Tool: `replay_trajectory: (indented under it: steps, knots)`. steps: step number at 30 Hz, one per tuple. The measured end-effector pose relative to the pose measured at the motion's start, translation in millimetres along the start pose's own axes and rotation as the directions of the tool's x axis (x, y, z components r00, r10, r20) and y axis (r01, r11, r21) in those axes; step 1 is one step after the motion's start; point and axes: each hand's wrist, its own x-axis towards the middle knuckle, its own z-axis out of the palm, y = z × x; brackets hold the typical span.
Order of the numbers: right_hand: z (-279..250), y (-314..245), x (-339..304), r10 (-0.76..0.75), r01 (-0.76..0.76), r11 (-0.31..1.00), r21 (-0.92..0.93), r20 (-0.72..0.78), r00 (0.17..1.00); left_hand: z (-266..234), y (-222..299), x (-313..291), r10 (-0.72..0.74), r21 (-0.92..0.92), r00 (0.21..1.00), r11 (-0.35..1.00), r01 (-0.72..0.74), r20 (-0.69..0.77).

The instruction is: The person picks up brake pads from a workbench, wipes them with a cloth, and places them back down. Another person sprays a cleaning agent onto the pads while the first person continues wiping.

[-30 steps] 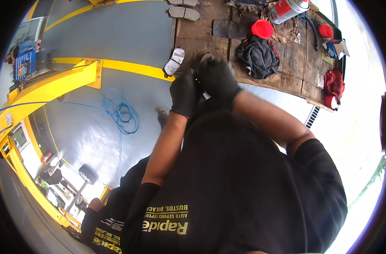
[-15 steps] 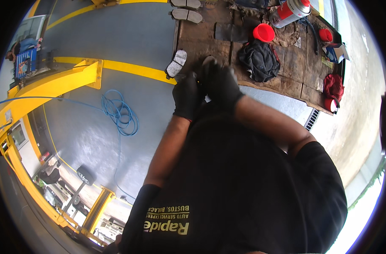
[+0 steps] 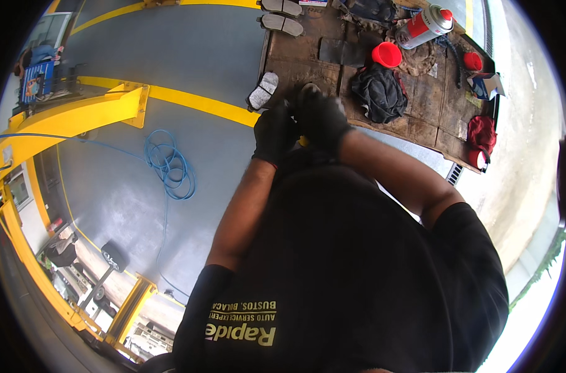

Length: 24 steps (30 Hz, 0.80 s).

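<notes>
My left hand (image 3: 273, 132) and my right hand (image 3: 321, 115), both in black gloves, are pressed together in front of my chest, over the near edge of a worn wooden bench (image 3: 298, 67). A small yellow thing (image 3: 303, 142) shows between the palms; most of it is hidden. My right hand's fingers curl over the left hand's. A grey brake pad (image 3: 262, 92) lies at the bench's left edge, just beyond my left hand.
On the bench are two more brake pads (image 3: 282, 23), a red cap (image 3: 387, 55), a black rag (image 3: 379, 93), a spray can (image 3: 424, 26) and a red cloth (image 3: 480, 132). A coiled blue hose (image 3: 169, 165) lies on the grey floor beside a yellow lift arm (image 3: 65, 118).
Both hands stay pressed together and have shifted a little along the bench edge. The fingers have worked slightly against each other.
</notes>
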Motion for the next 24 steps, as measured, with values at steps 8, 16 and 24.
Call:
replay_trajectory:
  steps: [8,16,24]
  knots:
    - [6,10,13,-0.098,0.098,0.993,-0.064,0.003,0.995,0,-12,4,0.132,-0.136,0.991,0.982,-0.134,-0.023]
    - [-1,-6,1,-0.050,0.045,0.996,-0.079,-0.067,0.996,6,-15,3,0.222,-0.170,0.956,0.952,-0.255,-0.190]
    - [-20,-12,-4,0.045,-0.038,0.998,-0.056,0.124,0.991,6,-15,5,0.140,0.019,0.989,0.990,-0.140,0.037]
